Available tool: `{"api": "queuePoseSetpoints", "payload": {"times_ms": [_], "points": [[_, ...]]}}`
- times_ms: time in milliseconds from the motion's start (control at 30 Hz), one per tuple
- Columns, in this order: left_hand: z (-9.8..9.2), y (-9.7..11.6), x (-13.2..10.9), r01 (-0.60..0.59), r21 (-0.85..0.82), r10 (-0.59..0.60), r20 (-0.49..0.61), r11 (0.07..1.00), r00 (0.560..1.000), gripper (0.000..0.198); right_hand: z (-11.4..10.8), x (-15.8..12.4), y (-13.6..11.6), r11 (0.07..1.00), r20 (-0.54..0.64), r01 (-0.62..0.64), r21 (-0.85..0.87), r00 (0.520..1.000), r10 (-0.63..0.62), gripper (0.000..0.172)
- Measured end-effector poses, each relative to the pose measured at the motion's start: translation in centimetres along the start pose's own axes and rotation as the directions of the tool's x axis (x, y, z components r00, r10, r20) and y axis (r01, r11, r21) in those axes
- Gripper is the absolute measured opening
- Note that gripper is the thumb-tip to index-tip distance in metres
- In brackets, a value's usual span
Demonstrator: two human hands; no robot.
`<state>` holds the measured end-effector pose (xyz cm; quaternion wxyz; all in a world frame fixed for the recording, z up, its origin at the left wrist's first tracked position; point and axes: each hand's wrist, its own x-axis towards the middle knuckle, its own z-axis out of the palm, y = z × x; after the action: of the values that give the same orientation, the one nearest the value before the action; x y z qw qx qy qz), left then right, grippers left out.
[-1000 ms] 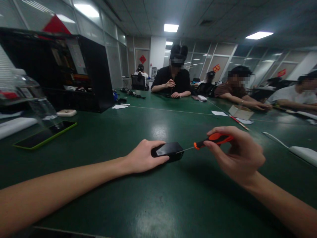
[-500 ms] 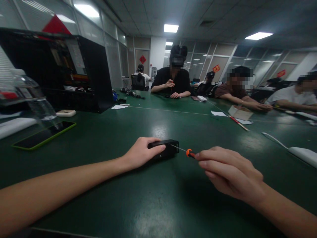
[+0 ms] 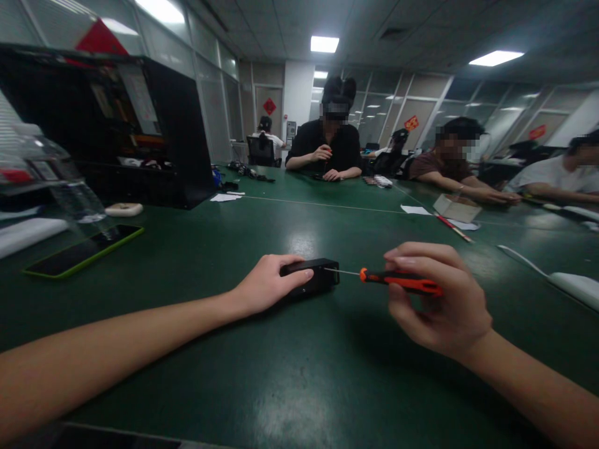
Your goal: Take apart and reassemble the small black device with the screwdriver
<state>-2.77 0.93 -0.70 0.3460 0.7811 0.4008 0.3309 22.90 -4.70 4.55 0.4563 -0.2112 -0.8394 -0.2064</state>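
Observation:
On the green table (image 3: 299, 349), a small black box-shaped device (image 3: 319, 275) lies at the middle of the view. Fingers and thumb of my left hand (image 3: 269, 284) are wrapped round its left part, pressing on its near side and top. To the right, my right hand (image 3: 440, 299) grips an orange and black screwdriver (image 3: 397, 280) by its handle. The thin metal shaft points left and its tip meets the right part of the device. Whether the tip sits in a screw is too small to tell.
At the left are a large black case (image 3: 180, 137), a clear bottle (image 3: 70, 181) and a green-edged phone (image 3: 84, 251). A white box (image 3: 456, 207) and a white device with a cable (image 3: 575, 288) lie at the right. Several people sit beyond.
My right hand has moved up and its fingers have shifted, so more of the screwdriver handle shows and the shaft lies flatter. My left hand still holds the device.

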Motion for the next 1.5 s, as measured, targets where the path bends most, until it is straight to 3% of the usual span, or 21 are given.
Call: {"api": "queuePoseSetpoints", "payload": {"times_ms": [200,267,433,567,800,900,967,1033,1067,1100,1167,1233,1267,1333,1400,1500], "points": [[0.0,0.1,0.0,0.004,-0.006,-0.004,-0.001,1.000,1.000,0.045,-0.2,0.1,-0.1,1.000,0.112,0.008,0.004,0.994,-0.008,0.034],[0.0,0.1,0.0,0.003,0.002,-0.003,0.000,1.000,1.000,0.046,-0.2,0.1,0.0,1.000,0.079,-0.018,-0.021,0.997,0.020,0.037],[0.0,0.1,0.0,0.004,0.009,-0.004,-0.002,1.000,1.000,0.045,0.2,-0.1,0.1,0.995,0.019,-0.016,0.100,1.000,0.014,0.052],[0.1,0.0,0.0,0.005,0.002,-0.005,-0.010,1.000,1.000,0.046,0.2,-0.2,0.3,0.997,0.059,0.000,0.074,0.998,-0.005,0.039],[0.0,-0.2,0.1,0.034,-0.026,-0.035,-0.038,0.999,0.999,0.046,-0.3,0.2,1.3,0.987,0.119,-0.075,-0.141,0.989,0.092,0.011],[0.0,-0.5,0.2,0.043,-0.052,-0.048,-0.101,0.998,0.994,0.046,-0.1,0.4,1.4,0.979,0.247,-0.180,-0.094,0.948,0.198,0.009],[0.0,-0.6,0.3,0.042,-0.041,-0.049,-0.181,0.998,0.982,0.048,0.4,0.3,1.2,0.949,0.399,-0.313,-0.045,0.865,0.304,0.015],[0.0,-0.7,0.3,0.023,0.007,-0.020,-0.257,1.000,0.966,0.051,1.2,0.1,0.8,0.847,0.559,-0.531,0.039,0.714,0.422,0.020],[0.0,-0.8,0.3,0.008,0.035,0.002,-0.284,0.999,0.959,0.052,1.6,-0.1,0.6,0.742,0.630,-0.663,0.095,0.617,0.471,0.024],[0.0,-0.8,0.3,-0.010,0.059,0.028,-0.306,0.998,0.952,0.052,2.0,-0.3,0.4,0.591,0.694,-0.793,0.149,0.510,0.508,0.029],[0.0,-0.7,0.2,-0.052,0.093,0.080,-0.332,0.994,0.940,0.052,2.6,-0.7,0.0,0.183,0.797,-0.955,0.233,0.295,0.527,0.037],[-0.1,-0.7,0.1,-0.091,0.114,0.126,-0.350,0.989,0.928,0.053,2.9,-1.1,-0.1,-0.206,0.869,-0.941,0.270,0.146,0.473,0.041],[-0.1,-0.6,0.0,-0.107,0.125,0.145,-0.354,0.986,0.924,0.054,3.0,-1.2,-0.2,-0.342,0.892,-0.898,0.277,0.108,0.439,0.041],[-0.1,-0.6,-0.1,-0.130,0.145,0.174,-0.353,0.981,0.919,0.055,3.1,-1.4,-0.2,-0.498,0.922,-0.822,0.275,0.079,0.379,0.038],[-0.2,-0.6,-0.2,-0.144,0.167,0.196,-0.357,0.975,0.913,0.055,3.2,-1.4,-0.3,-0.556,0.930,-0.782,0.281,0.078,0.360,0.032],[-0.1,-0.6,-0.4,-0.151,0.218,0.224,-0.365,0.964,0.904,0.055,3.4,-1.4,-0.5,-0.544,0.920,-0.779,0.313,0.105,0.378,0.029]]}}
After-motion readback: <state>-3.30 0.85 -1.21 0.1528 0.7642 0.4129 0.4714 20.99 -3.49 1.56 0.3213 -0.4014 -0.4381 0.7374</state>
